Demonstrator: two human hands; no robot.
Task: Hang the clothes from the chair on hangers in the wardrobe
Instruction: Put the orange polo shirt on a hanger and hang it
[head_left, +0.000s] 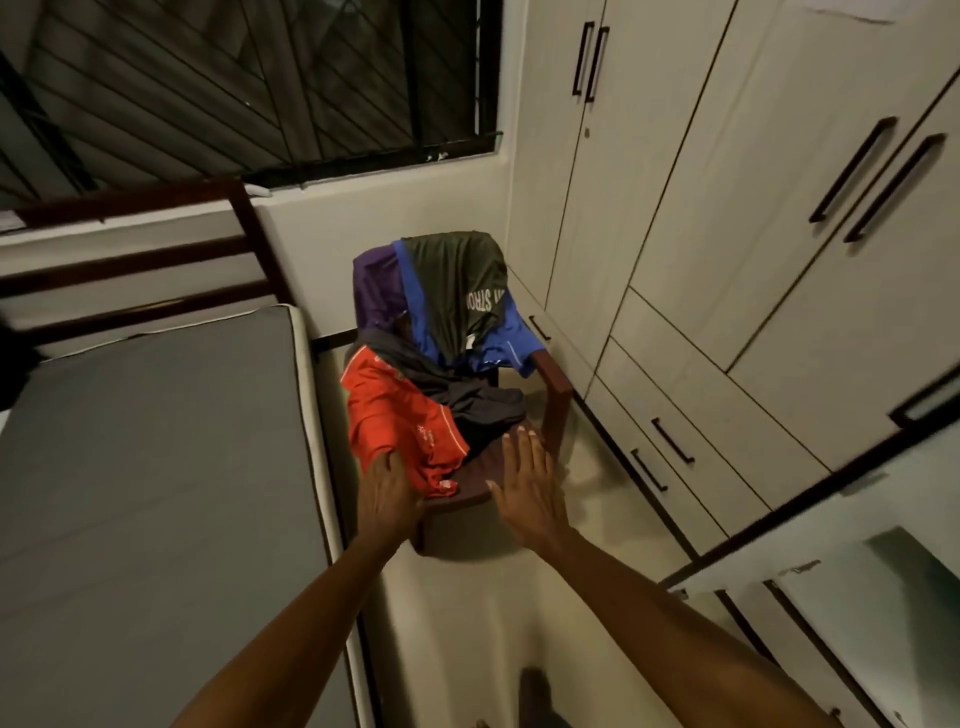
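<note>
Gripping the crumpled red shirt (400, 415), the left hand (387, 491) holds its near edge on the dark wooden chair (556, 395).
Right hand (524, 478), fingers straight and flat, hovers just right of the shirt; smooth cream wardrobe (727, 208) stands right.

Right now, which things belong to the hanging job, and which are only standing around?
Job: red garment, dark garment, blue garment, olive shirt, purple garment, chair, wardrobe, left hand, right hand.
Around: bed, window.
</note>
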